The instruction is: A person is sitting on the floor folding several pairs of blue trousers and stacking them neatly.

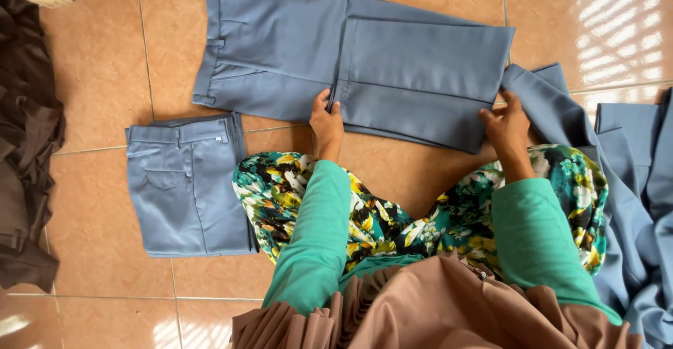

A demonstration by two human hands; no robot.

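a: blue-grey cloth, mostly. the trousers [350,58] lie flat on the tiled floor [98,90], waistband to the left, the legs folded back over themselves so the doubled part makes the right half.

b: and the hands?

a: both at the near edge of the trousers. the left hand [327,123] sits at the middle of that edge, just where the folded layer begins, fingers curled onto the cloth. it touches the fabric, but whether it pinches it or only presses, i cannot tell.

b: the right one?

a: the right hand [506,126] is at the trousers' near right corner, fingers bent over the folded edge, thumb underneath as far as i can see. it looks to be grasping that corner.

b: what else lies about the trousers?

a: a folded pair [186,184] in the same cloth, near their left end on the person's side, just apart from them. a loose heap of blue cloth [631,181] lies off their right end, touching the corner by the right hand. dark brown cloth [24,146] sits well to their left, at the frame edge.

b: and the person?

a: green sleeves, a floral skirt, knees on the floor just short of the trousers.
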